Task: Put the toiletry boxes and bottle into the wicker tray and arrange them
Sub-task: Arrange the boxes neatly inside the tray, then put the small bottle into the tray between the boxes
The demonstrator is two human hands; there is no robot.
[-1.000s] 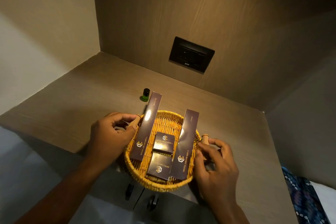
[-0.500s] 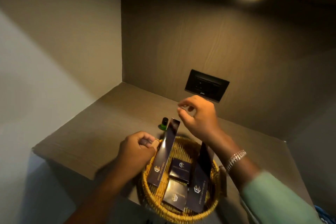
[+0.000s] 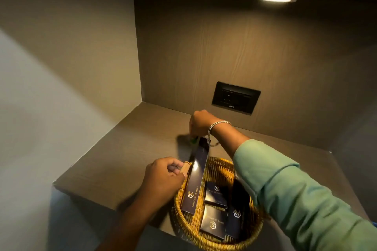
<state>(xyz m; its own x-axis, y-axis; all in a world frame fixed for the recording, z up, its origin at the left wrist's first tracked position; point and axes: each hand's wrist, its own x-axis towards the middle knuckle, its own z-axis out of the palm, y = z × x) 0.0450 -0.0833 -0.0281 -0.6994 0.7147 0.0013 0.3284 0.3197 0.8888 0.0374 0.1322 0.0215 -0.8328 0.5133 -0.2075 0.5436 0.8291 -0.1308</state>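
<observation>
The small green bottle [image 3: 193,140] stands on the shelf [image 3: 114,155] just beyond the far-left rim of the wicker tray [image 3: 216,239], right by the far tip of the long box [image 3: 196,175] that leans out over that rim. The right hand [image 3: 201,123] is directly over it, wrist arched, fingers pointing down and closing on the cap; the bottle is mostly hidden by the hand and smeared by motion, so it looks like a pinch from above but I can't confirm contact. Bottle axis seems upright, so the lift is straight up, then back toward the person and into the tray; the long box tip is the thing to clear. The left hand [image 3: 163,179] is curled round the tray's wooden handle [image 3: 184,167], fingers pressed together on it, steadying the tray; it's nearer the tray, the right is nearer the bottle. Inside the tray: two small boxes [image 3: 215,209] in the middle, another long box [image 3: 234,222] partly under the right sleeve [image 3: 295,189]. Vs half a sec ago: the right hand was hovering w/ thumb and forefinger apart above the tray's far edge, now it has dropped onto the bottle; left grip unchanged; boxes haven't shifted.
</observation>
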